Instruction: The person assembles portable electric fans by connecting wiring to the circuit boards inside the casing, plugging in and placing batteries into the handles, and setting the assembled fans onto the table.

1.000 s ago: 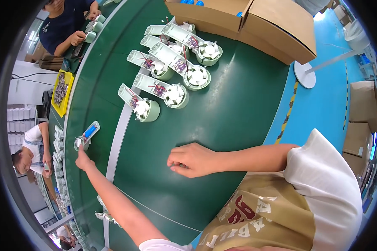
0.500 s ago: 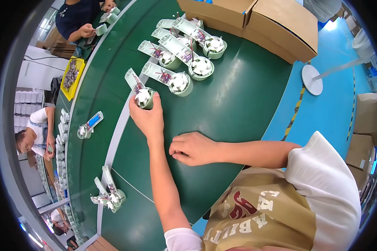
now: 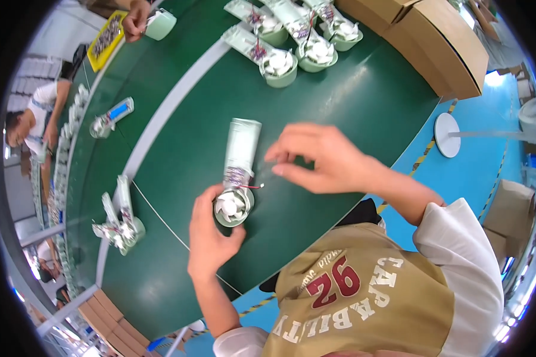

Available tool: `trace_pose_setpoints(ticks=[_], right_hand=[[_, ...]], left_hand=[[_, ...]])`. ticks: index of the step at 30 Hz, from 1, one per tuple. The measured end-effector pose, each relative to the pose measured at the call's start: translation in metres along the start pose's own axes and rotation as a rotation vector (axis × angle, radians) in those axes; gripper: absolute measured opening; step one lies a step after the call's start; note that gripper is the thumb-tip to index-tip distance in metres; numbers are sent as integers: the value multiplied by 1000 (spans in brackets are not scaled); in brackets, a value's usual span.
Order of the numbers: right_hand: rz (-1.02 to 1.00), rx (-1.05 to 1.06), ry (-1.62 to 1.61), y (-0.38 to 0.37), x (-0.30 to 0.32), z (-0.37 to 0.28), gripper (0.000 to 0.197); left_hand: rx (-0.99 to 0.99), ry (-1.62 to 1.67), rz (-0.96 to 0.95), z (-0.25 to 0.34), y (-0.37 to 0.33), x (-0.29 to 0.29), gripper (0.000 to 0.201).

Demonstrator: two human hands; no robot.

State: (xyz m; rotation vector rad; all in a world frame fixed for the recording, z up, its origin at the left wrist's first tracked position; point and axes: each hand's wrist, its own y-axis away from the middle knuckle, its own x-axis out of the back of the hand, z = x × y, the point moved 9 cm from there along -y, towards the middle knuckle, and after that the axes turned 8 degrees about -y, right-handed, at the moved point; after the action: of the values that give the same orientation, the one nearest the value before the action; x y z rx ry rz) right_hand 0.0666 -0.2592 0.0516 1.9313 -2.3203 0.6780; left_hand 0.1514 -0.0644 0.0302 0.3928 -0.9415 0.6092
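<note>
A pale green handheld fan (image 3: pixel 232 205), its casing exposed, stands out on the green table before me. My left hand (image 3: pixel 213 241) is closed round its round end, thumb and fingers on either side of the white blades. The handle part (image 3: pixel 242 146) points away from me, with small wiring at its base and a thin red lead (image 3: pixel 255 187) sticking out to the right. My right hand (image 3: pixel 315 157) hovers right of the handle, slightly blurred, with thumb and fingers apart and nothing visible in them.
Several similar fans (image 3: pixel 279 65) lie at the far side, beside a cardboard box (image 3: pixel 438 44). More fan parts (image 3: pixel 122 229) sit at the left by a grey rail (image 3: pixel 155 128). Beyond it lies a fan with a blue cell (image 3: pixel 119 110). A co-worker's hand (image 3: pixel 136 21) holds a green housing (image 3: pixel 161 25).
My left hand has brought the fan from the group toward me. My right hand has lifted and moved away from me and to the right, its fingers spreading. The whole view has shifted.
</note>
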Motion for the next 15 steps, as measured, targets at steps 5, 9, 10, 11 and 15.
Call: trace_pose_setpoints(ticks=[5, 9, 10, 11, 15], right_hand=[[-169, 225, 341, -19, -14, -6, 52], [-335, 243, 237, -38, -43, 13, 71], [-337, 256, 257, -41, -51, 12, 73], [-350, 258, 258, -43, -59, 13, 73], [-297, 347, 358, -40, -67, 0, 70]], left_hand=[[-109, -81, -61, -2, 8, 8, 48], [-98, -20, -18, 23, 2, -1, 58], [-4, -40, 59, 19, 3, -1, 61], [89, -60, 135, 15, 4, -2, 64], [7, -169, 263, 24, 2, -13, 57]])
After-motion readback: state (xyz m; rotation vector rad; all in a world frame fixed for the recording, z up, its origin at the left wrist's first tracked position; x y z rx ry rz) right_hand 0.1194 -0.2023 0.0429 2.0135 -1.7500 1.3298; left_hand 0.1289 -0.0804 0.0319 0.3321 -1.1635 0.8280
